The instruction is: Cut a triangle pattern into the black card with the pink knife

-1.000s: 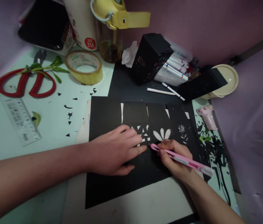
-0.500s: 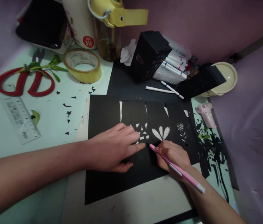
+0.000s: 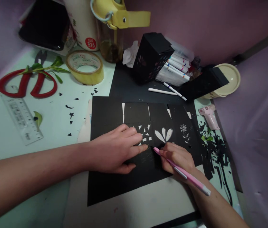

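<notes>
My left hand (image 3: pixel 117 148) lies flat on a black sheet of card (image 3: pixel 115 186), fingers stretched out, index fingertip just below some small cut-out shapes (image 3: pixel 147 134). To its right, my right hand (image 3: pixel 178 158) is closed on a slim pink pen (image 3: pixel 182 172) with a clip and a pale rear end. The pen's front end points up and left, close to my left index finger; its very tip is too small to make out. White petal-shaped openings (image 3: pixel 163 134) and a small flower pattern (image 3: pixel 183 128) show in the card above my right hand.
Red-handled scissors (image 3: pixel 24 84), a ruler (image 3: pixel 23 118) and a tape roll (image 3: pixel 85 68) lie to the left. At the back stand a yellow-lidded bottle (image 3: pixel 111 34), a black box (image 3: pixel 151 57) and markers (image 3: pixel 176 71). A pink glue gun (image 3: pixel 209 116) and black scraps (image 3: pixel 217 152) are right.
The pen and my right hand have shifted very slightly to the right. My left hand stays in place on the card, and the view has moved a little.
</notes>
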`<state>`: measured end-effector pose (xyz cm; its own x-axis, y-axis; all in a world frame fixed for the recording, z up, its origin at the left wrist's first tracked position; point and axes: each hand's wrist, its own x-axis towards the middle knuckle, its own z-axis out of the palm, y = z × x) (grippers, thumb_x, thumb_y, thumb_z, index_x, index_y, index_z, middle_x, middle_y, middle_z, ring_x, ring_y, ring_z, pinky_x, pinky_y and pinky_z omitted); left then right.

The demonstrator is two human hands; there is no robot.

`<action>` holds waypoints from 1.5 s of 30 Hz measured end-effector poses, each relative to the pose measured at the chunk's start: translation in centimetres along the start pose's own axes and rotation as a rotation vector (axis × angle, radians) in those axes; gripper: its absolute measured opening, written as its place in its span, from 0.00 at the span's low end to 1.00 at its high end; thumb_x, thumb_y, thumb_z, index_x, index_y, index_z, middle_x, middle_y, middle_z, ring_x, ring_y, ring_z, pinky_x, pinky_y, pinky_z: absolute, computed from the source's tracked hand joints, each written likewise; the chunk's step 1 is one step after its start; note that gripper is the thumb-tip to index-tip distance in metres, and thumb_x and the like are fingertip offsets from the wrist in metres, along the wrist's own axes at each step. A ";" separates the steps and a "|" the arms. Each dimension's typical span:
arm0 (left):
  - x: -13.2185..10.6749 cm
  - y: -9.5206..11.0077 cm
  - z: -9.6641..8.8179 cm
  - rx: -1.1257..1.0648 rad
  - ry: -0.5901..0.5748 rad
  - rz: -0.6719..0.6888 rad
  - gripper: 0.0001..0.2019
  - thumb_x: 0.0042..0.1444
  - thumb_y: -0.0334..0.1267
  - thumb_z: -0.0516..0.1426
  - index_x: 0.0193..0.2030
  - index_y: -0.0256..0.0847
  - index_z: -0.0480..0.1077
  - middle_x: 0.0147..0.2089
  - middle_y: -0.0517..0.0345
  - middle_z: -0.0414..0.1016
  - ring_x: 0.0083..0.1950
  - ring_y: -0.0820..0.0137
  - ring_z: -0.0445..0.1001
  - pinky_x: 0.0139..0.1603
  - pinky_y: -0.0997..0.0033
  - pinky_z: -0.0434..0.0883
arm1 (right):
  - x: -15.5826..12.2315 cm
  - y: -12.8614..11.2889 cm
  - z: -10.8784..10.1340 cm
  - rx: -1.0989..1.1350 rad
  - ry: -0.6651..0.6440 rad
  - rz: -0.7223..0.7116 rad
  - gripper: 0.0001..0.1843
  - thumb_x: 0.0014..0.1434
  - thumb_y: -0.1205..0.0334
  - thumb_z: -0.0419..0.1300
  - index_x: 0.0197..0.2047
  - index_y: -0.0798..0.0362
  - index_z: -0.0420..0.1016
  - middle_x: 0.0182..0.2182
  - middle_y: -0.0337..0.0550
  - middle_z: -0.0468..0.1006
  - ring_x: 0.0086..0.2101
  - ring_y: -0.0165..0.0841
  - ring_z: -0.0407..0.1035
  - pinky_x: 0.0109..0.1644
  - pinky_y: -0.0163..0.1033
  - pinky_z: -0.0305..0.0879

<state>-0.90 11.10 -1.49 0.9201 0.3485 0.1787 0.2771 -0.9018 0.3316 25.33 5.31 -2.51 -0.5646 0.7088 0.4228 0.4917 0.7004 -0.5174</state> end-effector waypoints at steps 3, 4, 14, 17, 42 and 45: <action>0.0 0.0 0.1 0.000 -0.005 0.004 0.25 0.57 0.46 0.60 0.60 0.38 0.69 0.43 0.51 0.70 0.43 0.60 0.65 0.44 0.61 0.57 | 0.0 0.0 0.1 0.019 0.016 0.013 0.13 0.58 0.78 0.57 0.42 0.51 0.70 0.24 0.36 0.68 0.24 0.29 0.63 0.26 0.35 0.61; 0.0 0.0 0.1 0.001 -0.005 0.005 0.25 0.57 0.46 0.60 0.60 0.38 0.69 0.43 0.51 0.70 0.43 0.60 0.65 0.44 0.61 0.58 | -0.1 0.0 0.1 0.018 0.018 0.010 0.13 0.58 0.78 0.58 0.42 0.51 0.70 0.25 0.37 0.69 0.24 0.29 0.65 0.27 0.35 0.63; 0.0 0.0 0.1 0.022 0.008 0.014 0.25 0.56 0.47 0.60 0.59 0.39 0.69 0.42 0.51 0.69 0.43 0.60 0.65 0.43 0.62 0.58 | -0.3 0.1 0.5 -0.039 -0.016 -0.030 0.14 0.60 0.77 0.58 0.47 0.53 0.70 0.29 0.42 0.72 0.29 0.31 0.66 0.31 0.36 0.67; 0.0 0.0 0.2 0.021 -0.003 0.003 0.25 0.57 0.47 0.60 0.59 0.39 0.69 0.43 0.51 0.69 0.43 0.60 0.65 0.44 0.62 0.58 | -0.4 0.2 0.4 -0.041 -0.024 -0.045 0.14 0.59 0.77 0.59 0.45 0.53 0.69 0.28 0.41 0.71 0.28 0.30 0.64 0.30 0.36 0.64; -0.1 -0.3 0.5 -0.008 0.080 0.094 0.16 0.58 0.43 0.58 0.50 0.35 0.74 0.38 0.50 0.71 0.38 0.62 0.67 0.37 0.62 0.63 | 1.5 -5.6 1.3 0.019 0.351 0.604 0.03 0.58 0.67 0.62 0.33 0.51 0.72 0.25 0.37 0.76 0.24 0.29 0.70 0.26 0.32 0.66; 0.0 -0.3 0.7 0.003 0.082 0.093 0.17 0.58 0.43 0.58 0.50 0.36 0.74 0.37 0.51 0.71 0.38 0.62 0.67 0.37 0.62 0.63 | 1.2 -4.9 2.9 0.076 0.387 0.578 0.05 0.58 0.68 0.62 0.32 0.51 0.69 0.25 0.37 0.75 0.24 0.30 0.70 0.27 0.34 0.67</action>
<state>-0.83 11.14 -2.21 0.9161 0.2832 0.2837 0.1929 -0.9319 0.3072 20.33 2.49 -1.63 0.0570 0.9550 0.2911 0.5861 0.2040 -0.7841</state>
